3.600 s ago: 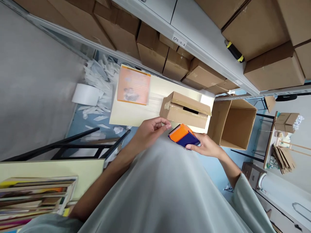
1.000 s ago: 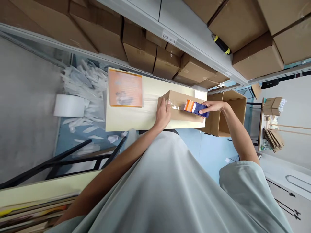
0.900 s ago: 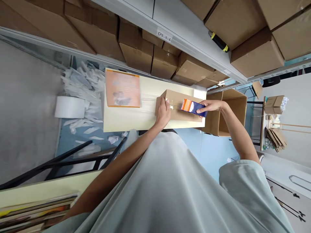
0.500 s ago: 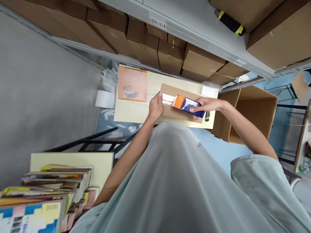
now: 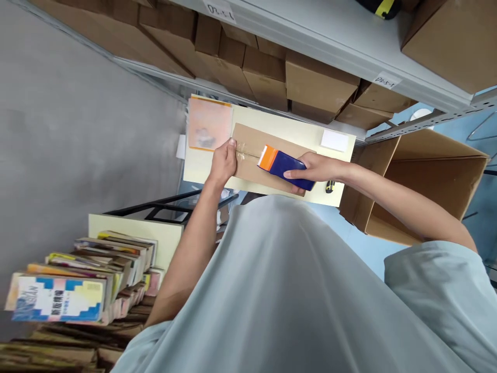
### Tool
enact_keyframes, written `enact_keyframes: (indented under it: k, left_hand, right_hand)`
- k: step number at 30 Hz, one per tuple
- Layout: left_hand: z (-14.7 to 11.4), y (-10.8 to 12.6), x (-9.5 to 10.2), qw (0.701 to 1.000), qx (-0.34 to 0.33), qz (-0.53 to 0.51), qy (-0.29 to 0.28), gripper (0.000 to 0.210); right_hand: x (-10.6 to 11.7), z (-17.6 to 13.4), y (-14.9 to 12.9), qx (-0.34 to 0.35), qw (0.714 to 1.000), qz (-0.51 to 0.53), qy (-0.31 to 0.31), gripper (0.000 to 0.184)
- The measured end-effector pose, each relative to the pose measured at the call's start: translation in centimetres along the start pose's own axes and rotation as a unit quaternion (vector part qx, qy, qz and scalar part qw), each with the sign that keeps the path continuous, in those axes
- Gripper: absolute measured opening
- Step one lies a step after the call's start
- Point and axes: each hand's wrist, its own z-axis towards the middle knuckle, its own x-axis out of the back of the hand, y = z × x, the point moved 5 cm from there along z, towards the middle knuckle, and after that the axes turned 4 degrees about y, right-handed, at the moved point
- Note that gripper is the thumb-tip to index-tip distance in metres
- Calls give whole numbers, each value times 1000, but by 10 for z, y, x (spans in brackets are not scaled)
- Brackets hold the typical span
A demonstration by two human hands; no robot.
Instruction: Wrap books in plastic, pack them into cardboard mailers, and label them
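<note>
A flat brown cardboard box (image 5: 248,135) lies on the pale yellow tabletop. My left hand (image 5: 224,163) grips its left end, the thumb pressed at the edge close to a short strip of clear tape (image 5: 244,150). In my right hand (image 5: 310,170) is a tape dispenser (image 5: 289,167) with a dark blue body and an orange, toothed front. My fingers wrap around it, and its front points left over the middle of the box. Whether the dispenser touches the cardboard, I cannot tell.
An orange-tinted packet (image 5: 209,123) and a white paper stack (image 5: 334,141) lie on the tabletop, with a yellow-black cutter (image 5: 330,186) near its front edge. A large open carton (image 5: 378,181) stands right. Shelves (image 5: 310,46) with boxes overhang the back; stacked books (image 5: 97,280) sit left.
The shiny stretch of tape between my left hand and the dispenser no longer shows; a short strip lies at the box's left end. Both hands and the box appear farther left as the view shifts.
</note>
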Motion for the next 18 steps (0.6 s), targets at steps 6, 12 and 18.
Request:
enact_keyframes:
  k: [6, 12, 18]
  left_hand:
    - [-1, 4, 1, 999, -17, 29, 8, 55]
    - [-2, 3, 1, 998, -14, 62, 10, 60]
    - [-3, 4, 0, 996, -28, 83, -10, 64]
  right_hand:
    - [17, -63, 12, -48, 998, -36, 9, 49]
    - [31, -122, 27, -101, 993, -52, 21, 51]
    - [40, -143, 38, -106, 992, -53, 31, 48]
